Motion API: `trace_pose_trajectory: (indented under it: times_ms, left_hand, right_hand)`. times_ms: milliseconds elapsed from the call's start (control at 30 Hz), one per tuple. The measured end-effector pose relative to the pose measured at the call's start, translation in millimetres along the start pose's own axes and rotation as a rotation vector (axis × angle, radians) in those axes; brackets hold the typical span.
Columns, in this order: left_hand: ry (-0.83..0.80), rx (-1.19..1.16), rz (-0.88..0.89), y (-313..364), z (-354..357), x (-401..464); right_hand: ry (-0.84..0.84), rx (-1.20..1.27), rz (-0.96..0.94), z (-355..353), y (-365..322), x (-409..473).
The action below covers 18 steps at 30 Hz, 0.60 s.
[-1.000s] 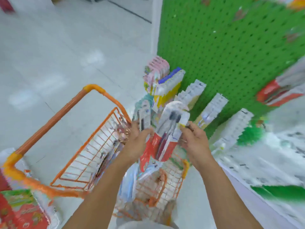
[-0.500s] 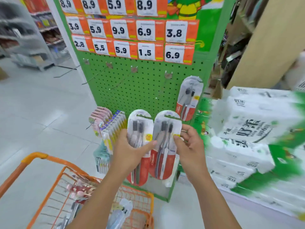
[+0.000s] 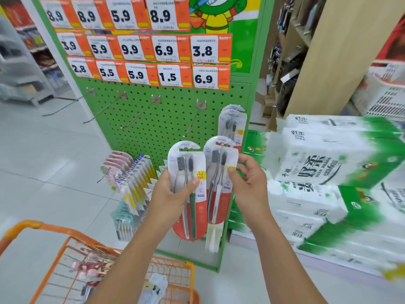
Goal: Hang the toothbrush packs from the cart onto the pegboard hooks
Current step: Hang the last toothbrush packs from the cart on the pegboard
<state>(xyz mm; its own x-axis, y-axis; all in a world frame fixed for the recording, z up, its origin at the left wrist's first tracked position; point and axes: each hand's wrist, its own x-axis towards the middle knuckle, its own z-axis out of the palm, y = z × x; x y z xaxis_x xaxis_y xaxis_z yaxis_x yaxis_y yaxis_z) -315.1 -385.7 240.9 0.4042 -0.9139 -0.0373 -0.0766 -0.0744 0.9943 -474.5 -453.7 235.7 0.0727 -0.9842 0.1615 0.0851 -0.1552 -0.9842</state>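
Note:
My left hand [image 3: 169,195] grips a red-and-white toothbrush pack [image 3: 190,205] upright by its middle. My right hand [image 3: 247,183] pinches a second like pack [image 3: 219,189] at its right edge; more packaging hangs behind and below it. Both packs are held side by side in front of the green pegboard [image 3: 153,119]. One matching pack [image 3: 232,123] hangs on the board's right side. Several bare hooks [image 3: 190,126] stick out across the board. The orange cart [image 3: 65,260] stands at the lower left with more packs [image 3: 92,268] inside.
Price tags [image 3: 166,51] cover the board's top. Rows of other toothbrush packs [image 3: 135,178] hang low on the left of the board. Stacked tissue bales [image 3: 328,183] stand close on the right, a wooden shelf side [image 3: 328,51] behind them. Pale floor [image 3: 43,161] lies to the left.
The view swung up from the cart to the pegboard. Both hands lifted the packs out of the cart and apart, one in each hand, and now hold them slightly higher before the board.

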Motion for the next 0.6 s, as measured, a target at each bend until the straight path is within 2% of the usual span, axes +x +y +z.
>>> trace_pose_trajectory:
  times_ms: [367,500,600]
  left_hand:
    - [-0.101,0.037,0.026,10,10,9]
    - [-0.175,0.033,0.032,15,16,15]
    - [-0.210,0.024,0.033,12,20,15]
  right_hand:
    - [0.136,-0.228,0.026,-3,17,80]
    - [0.226,-0.334,0.128,-5,30,106]
    - [0.309,-0.313,0.191,-12,22,81]
